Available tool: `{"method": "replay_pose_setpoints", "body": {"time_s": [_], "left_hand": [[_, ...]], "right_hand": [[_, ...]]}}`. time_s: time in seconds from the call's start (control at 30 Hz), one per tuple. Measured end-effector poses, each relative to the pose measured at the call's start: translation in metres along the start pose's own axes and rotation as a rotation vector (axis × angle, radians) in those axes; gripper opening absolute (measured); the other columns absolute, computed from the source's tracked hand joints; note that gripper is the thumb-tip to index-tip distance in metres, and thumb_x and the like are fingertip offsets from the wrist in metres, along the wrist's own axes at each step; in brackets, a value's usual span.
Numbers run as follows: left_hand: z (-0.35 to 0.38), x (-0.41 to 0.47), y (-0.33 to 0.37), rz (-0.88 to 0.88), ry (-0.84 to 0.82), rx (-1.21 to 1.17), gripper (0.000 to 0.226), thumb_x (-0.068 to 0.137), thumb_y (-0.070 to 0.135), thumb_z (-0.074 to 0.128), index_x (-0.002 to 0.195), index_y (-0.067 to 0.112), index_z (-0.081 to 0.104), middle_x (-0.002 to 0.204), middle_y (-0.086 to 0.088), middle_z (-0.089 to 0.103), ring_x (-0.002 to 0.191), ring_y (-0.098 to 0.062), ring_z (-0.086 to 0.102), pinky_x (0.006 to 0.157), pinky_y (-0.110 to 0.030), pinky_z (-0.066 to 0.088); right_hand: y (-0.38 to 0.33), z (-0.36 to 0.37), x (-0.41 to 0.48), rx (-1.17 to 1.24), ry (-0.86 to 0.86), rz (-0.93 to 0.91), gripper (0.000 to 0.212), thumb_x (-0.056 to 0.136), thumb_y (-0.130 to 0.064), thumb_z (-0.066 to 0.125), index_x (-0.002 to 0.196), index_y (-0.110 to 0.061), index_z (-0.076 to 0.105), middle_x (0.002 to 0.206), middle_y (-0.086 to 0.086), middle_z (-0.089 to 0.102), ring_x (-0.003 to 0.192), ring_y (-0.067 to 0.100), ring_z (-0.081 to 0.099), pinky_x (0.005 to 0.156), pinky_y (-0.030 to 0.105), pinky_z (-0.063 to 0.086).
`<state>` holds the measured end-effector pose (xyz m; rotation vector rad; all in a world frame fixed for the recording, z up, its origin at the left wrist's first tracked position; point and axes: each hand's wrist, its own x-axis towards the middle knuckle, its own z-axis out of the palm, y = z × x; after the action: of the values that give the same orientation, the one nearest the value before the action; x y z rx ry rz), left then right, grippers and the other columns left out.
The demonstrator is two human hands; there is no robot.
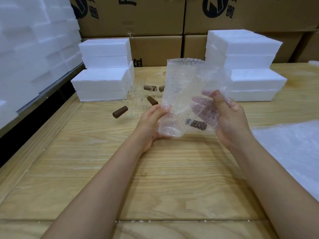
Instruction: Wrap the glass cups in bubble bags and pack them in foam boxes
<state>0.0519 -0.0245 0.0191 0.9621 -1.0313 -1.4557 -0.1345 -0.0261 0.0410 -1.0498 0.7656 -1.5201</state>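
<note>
Fingers [163, 109] of left hand [151, 123] curl round the left edge of the bubble bag [183, 83], thumb on front. Right hand [229, 121] pinches the bag's right side w/ thumb. Bag is held upright above the table [155, 178]; a glass cup [170, 131] w/ brown handle sits inside at bottom. Spare cups [136, 104] stand behind, between 2 stacks of foam boxes [103, 73].

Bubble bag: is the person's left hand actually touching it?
Touching. The head view shows the left hand gripping the bubble bag: its thumb presses the bag's left edge and its palm cups the bottom.
</note>
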Motion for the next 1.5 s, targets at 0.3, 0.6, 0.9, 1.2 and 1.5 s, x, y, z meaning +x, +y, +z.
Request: {"method": "replay_pose_setpoints", "body": {"time_s": [0.3,0.6,0.9,1.2,1.5], "left_hand": [[0.008,0.002,-0.004,0.015,0.079,0.158,0.018,0.089,0.008,0.056,0.094,0.019,0.07,0.094,-0.005,0.072,0.097,-0.032,0.068,0.084,-0.053,0.053],[0.016,0.001,-0.015,0.268,0.09,0.252,0.031,0.089,-0.01,0.052,0.088,0.018,0.067,0.077,0.008,0.071,0.074,-0.006,0.067,0.068,-0.023,0.055],[0.019,-0.001,-0.011,0.422,0.051,0.121,0.021,0.076,0.009,0.052,0.09,0.011,0.066,0.078,0.01,0.073,0.078,-0.004,0.067,0.068,-0.021,0.053],[0.03,-0.005,-0.013,0.463,-0.039,0.255,0.039,0.08,0.026,0.067,0.118,0.023,0.058,0.117,-0.002,0.062,0.108,-0.018,0.061,0.092,-0.035,0.049],[0.026,0.001,-0.016,0.357,0.191,0.326,0.066,0.084,-0.014,0.046,0.129,0.035,0.048,0.115,0.006,0.059,0.086,0.005,0.065,0.069,-0.015,0.053]], "right_hand": [[-0.004,0.005,-0.003,0.008,0.06,-0.005,0.023,0.081,-0.028,0.063,0.101,-0.015,0.063,0.083,-0.002,0.074,0.081,0.017,0.071,0.073,0.033,0.059],[0.007,0.006,0.003,-0.47,-0.021,-0.016,0.023,0.085,-0.005,0.065,0.073,-0.024,0.063,0.062,-0.015,0.064,0.056,0.001,0.058,0.051,0.017,0.047],[0.008,0.018,0.012,-0.969,-0.275,0.134,0.01,0.09,-0.02,0.057,0.1,-0.019,0.059,0.07,-0.008,0.053,0.055,0.01,0.046,0.054,0.025,0.033],[0.01,0.027,0.006,-1.128,-0.022,-0.082,0.023,0.079,-0.006,0.051,0.091,-0.023,0.059,0.083,0.003,0.062,0.073,0.021,0.056,0.051,0.024,0.038],[0.008,0.035,-0.011,-0.99,-0.174,-0.148,0.045,0.071,-0.024,0.054,0.114,-0.024,0.063,0.109,-0.006,0.066,0.102,0.012,0.058,0.09,0.03,0.047]]}}
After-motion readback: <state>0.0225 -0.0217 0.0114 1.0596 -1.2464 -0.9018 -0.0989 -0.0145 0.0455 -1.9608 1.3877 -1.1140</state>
